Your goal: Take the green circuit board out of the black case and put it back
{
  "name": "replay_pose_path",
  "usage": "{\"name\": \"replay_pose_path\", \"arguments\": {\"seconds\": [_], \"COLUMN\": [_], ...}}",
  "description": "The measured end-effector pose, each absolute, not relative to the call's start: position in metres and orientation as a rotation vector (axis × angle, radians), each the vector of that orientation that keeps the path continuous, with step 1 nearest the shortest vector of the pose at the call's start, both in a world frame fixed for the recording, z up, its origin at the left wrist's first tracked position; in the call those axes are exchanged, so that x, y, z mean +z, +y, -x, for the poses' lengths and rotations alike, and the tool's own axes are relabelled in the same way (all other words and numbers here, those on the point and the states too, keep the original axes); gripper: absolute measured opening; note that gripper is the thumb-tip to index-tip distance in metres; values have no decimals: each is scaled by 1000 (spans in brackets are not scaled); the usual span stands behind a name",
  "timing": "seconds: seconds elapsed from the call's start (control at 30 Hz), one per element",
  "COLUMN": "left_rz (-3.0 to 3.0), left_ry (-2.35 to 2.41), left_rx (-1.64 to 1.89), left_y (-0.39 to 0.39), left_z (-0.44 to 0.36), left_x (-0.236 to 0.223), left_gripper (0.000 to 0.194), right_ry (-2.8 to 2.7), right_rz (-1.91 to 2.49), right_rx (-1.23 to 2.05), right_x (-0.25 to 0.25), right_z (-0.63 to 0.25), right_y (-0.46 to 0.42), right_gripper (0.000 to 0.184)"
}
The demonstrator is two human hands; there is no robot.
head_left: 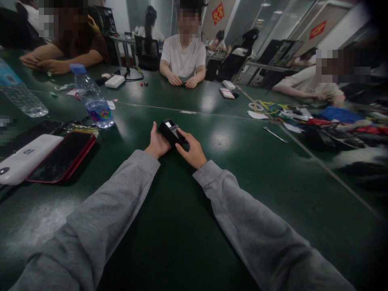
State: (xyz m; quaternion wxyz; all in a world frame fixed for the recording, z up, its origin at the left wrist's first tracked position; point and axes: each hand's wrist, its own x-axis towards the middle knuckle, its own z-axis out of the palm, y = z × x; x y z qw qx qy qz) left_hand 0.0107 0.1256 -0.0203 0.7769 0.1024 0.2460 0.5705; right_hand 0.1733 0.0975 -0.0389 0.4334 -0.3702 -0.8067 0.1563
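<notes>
A small black box-shaped device with a small bright screen on its upper face is between my hands, at the middle of the green table. My left hand holds it from the left, with the palm turned up and the thumb standing apart from it. Fingers of my right hand are bent over the device's near right end, thumb at its lower edge. My left fingers are mostly hidden behind the device. Grey sleeves cover both forearms.
To the left are a red-edged phone, a white power bank and a bottle with a blue cap. A wrench and a pile of cables and cloth lie right. Across the table sits a person in white.
</notes>
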Motion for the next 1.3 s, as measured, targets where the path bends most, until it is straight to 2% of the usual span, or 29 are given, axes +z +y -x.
{"name": "replay_pose_path", "arguments": {"seconds": [0.8, 1.3], "left_rz": [-283, -315], "left_ry": [516, 474], "left_rx": [1234, 1215], "left_y": [121, 118], "left_z": [-11, -9], "left_x": [-15, -13], "left_gripper": [73, 62], "right_ry": [-2089, -2048], "right_rz": [958, 964], "right_rx": [446, 455], "right_x": [-41, -38], "right_z": [-173, -175], "right_y": [101, 97], "right_gripper": [58, 53]}}
